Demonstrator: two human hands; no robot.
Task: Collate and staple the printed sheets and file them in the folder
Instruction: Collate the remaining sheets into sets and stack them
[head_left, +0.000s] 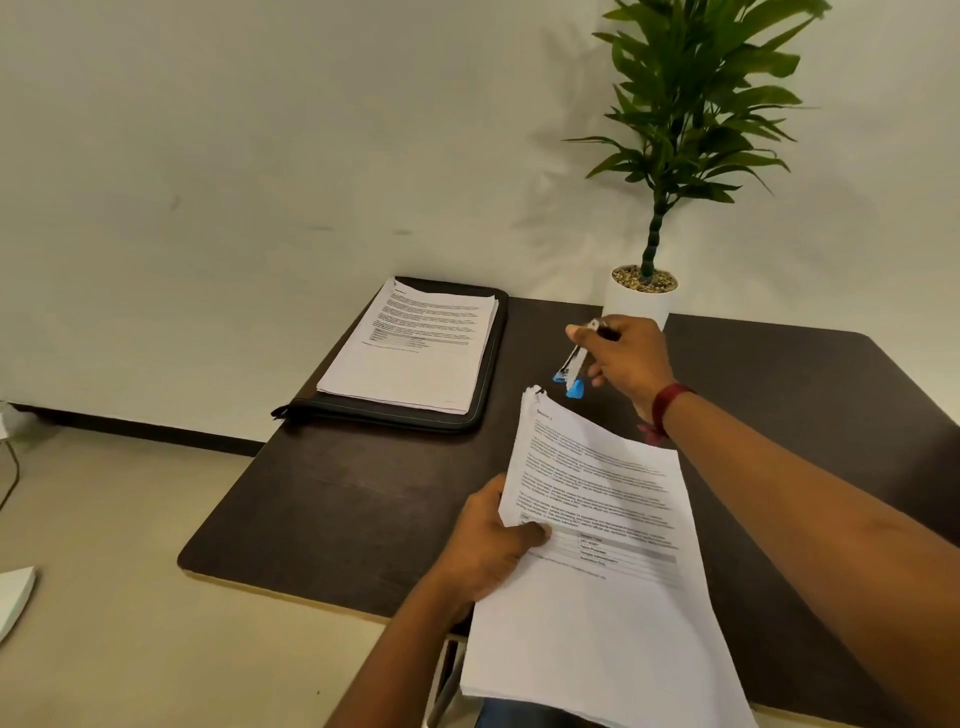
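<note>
Lower centre: the left hand (488, 545) is gripping a thick stack of white printed sheets (602, 597) by its left edge, thumb on the top page, above the dark brown table (337, 493). Centre right: the right hand (628, 358) is grasping a blurred blue-and-silver stapler (571, 371) just beyond the stack's top corner. Upper centre: a second printed stack (415, 353) is lying on a black zip folder (488, 374).

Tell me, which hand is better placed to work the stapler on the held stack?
Probably the right hand: it grips the stapler just beyond the top corner of the printed sheets, while the left hand is occupied holding that stack's left edge.
</note>
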